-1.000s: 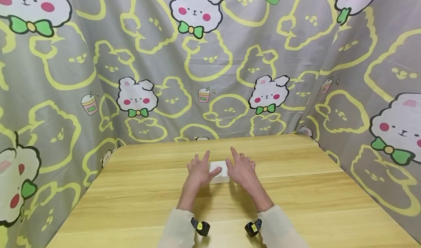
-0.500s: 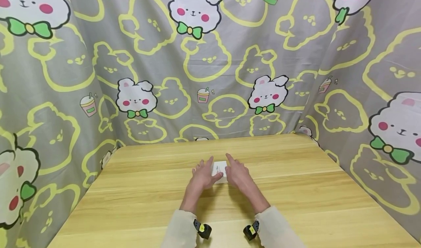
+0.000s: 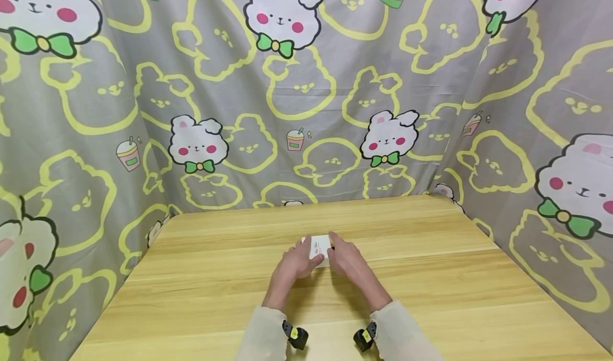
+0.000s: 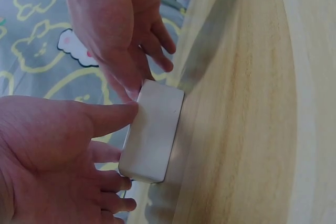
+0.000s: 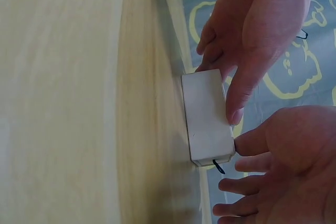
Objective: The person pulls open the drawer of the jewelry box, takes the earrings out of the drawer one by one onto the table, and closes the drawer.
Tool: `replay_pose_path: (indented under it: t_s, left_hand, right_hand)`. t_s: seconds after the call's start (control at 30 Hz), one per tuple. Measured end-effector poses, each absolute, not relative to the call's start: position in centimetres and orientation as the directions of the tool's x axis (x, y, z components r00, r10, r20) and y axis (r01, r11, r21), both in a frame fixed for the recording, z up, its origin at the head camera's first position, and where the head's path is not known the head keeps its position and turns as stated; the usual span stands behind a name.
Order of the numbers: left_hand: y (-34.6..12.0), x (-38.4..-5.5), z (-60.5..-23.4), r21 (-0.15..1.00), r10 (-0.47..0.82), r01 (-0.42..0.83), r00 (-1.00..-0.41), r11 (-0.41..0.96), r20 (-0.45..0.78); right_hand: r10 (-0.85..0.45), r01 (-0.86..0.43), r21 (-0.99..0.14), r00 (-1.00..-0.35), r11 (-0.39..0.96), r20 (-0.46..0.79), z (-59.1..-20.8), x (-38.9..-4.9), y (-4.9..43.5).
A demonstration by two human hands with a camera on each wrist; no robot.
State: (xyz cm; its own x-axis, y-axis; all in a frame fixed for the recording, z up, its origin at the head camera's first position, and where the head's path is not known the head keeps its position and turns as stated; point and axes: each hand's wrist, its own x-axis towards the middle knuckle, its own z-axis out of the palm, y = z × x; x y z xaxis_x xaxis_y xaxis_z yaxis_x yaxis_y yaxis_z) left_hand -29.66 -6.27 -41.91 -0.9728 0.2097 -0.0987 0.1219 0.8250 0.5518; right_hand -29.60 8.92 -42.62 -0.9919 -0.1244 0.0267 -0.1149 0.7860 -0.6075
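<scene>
A small white box [image 3: 321,244] with dark script lettering on its top sits near the middle of the wooden table. My left hand [image 3: 296,260] grips its left side, thumb on the top's near part and index finger along the left edge. On the other side my right hand [image 3: 347,254] holds the right end between thumb and index finger, its other fingers trailing loose. In the right wrist view a short black tab [image 5: 218,167] sticks out of the box's right end. The left wrist view shows the box's plain front face [image 4: 154,129] between both hands.
The light wooden table [image 3: 215,292] reaches back to a grey curtain [image 3: 306,100] printed with yellow outlines and white bunnies, which hangs on three sides. A black wrist camera [image 3: 296,335] is strapped at the left sleeve, another black camera [image 3: 365,336] at the right.
Both hands have drawn in round the box, and their raised, spread index fingers have come down to its edges. More of the lettering on top shows now.
</scene>
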Motion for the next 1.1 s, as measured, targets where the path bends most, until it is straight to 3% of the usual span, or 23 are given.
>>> replay_pose_path:
  t_s: [0.37,0.83,1.1]
  left_hand:
    - [-6.2,-29.5,-41.7,0.534,0.205,0.140,-0.977,0.834,-0.064]
    - [-5.8,-29.2,-41.3,0.619,0.245,0.188,-0.970,0.763,-0.007]
    - [-5.9,-29.3,-41.5,0.615,0.250,0.166,-0.967,0.771,-0.052]
  right_hand:
    - [-0.158,-0.153,-0.600,-0.986,0.785,0.045,-42.6,-29.6,8.6]
    - [-0.192,-0.172,-0.657,-0.980,0.734,0.042,-41.9,-29.3,8.6]
    - [-0.196,-0.168,-0.651,-0.980,0.740,0.031,-41.6,-29.2,8.8]
